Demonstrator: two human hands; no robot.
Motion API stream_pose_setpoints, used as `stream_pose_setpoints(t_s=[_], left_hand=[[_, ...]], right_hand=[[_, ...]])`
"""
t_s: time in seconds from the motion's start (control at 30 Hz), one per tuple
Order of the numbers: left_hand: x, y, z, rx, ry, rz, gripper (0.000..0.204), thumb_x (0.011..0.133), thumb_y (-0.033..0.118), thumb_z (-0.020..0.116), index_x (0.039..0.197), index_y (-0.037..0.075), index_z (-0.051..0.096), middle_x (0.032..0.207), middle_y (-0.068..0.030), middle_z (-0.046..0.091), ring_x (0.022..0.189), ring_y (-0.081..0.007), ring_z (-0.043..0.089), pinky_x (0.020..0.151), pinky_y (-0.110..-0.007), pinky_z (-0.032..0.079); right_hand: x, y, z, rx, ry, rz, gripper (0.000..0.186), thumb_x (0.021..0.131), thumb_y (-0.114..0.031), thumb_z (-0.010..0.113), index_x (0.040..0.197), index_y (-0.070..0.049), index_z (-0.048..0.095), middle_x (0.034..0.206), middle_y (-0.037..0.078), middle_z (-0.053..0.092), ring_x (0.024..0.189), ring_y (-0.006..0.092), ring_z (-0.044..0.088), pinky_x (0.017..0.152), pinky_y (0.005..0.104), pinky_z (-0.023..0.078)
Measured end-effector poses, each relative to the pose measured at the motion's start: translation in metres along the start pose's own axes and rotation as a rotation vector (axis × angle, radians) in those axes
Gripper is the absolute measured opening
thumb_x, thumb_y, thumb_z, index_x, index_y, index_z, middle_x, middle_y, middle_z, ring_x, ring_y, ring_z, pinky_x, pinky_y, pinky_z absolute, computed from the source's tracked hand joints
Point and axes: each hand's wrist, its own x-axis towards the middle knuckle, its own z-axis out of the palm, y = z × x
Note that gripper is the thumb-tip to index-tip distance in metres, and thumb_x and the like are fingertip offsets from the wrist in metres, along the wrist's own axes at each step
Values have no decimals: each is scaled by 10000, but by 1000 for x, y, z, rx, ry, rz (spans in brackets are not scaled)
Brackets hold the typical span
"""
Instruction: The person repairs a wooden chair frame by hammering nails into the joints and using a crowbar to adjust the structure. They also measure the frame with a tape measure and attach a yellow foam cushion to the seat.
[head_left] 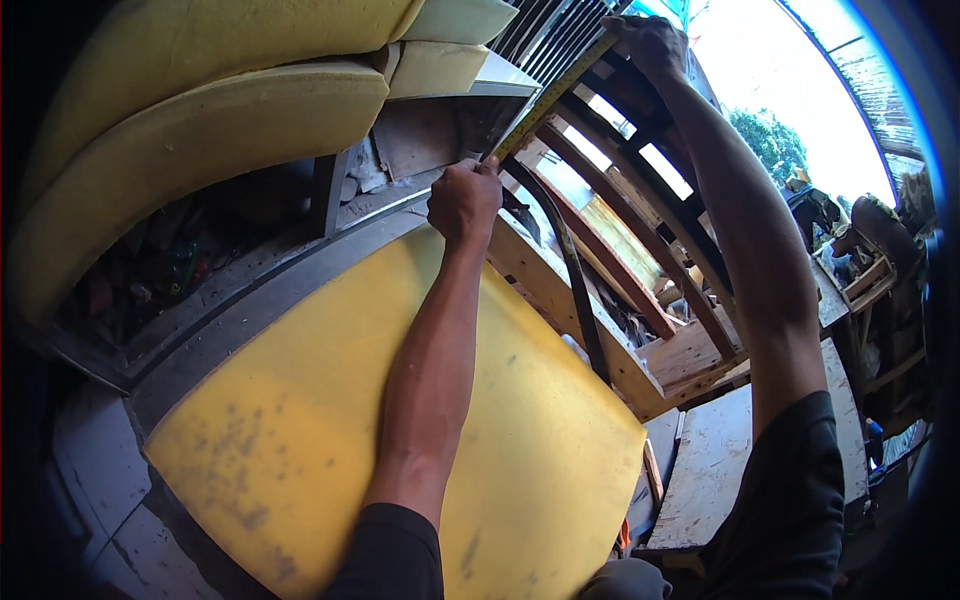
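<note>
A yellow measuring tape (pixel 548 100) is stretched between my two hands along the top of a wooden frame (pixel 640 240). My left hand (pixel 466 200) is closed on the tape's nearer end, thumb pressed on it. Farther up and to the right, my right hand (pixel 652 48) grips the far end; what else it may hold is hidden. The frame has slats and dark straps across it. Below my left arm lies a large yellow foam sheet (pixel 540 430) with dark spots, its far corner near the frame.
At the left stands a curved seat with yellow foam padding (pixel 230 120). A pale board (pixel 710 470) lies at the lower right. Cluttered scraps and a wooden crate (pixel 868 280) are at the far right, with tiled floor (pixel 100 470) at the lower left.
</note>
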Motion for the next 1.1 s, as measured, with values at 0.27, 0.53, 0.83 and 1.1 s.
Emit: stream_pose_setpoints(t_s=[0.27,0.53,0.83,1.1], left_hand=[[-1,0,2,13,12,24,429,885,592,617,1036,222,774,992,-110,753,980,-357,703,810,-460,560],[6,-3,5,5,143,71,520,837,676,624,928,191,789,889,-112,755,900,-360,717,754,-467,560],[6,-3,14,96,244,179,485,879,624,599,880,175,781,869,-139,745,846,-377,718,717,-490,561],[4,-1,8,97,188,217,493,892,599,590,873,142,774,875,-181,735,860,-399,714,724,-497,562]], right_hand=[[-5,-4,2,12,-1,68,400,855,-580,681,1077,-262,780,993,31,762,940,190,708,881,371,522],[-8,-8,-4,20,-2,54,377,857,-549,677,1065,-252,780,988,34,761,927,191,708,864,368,525],[-13,-9,-7,22,-9,38,351,860,-515,674,1051,-240,780,981,39,759,913,192,708,846,365,529],[-14,-8,-7,15,-13,30,328,863,-484,670,1038,-230,779,976,43,757,901,193,708,830,363,533]])
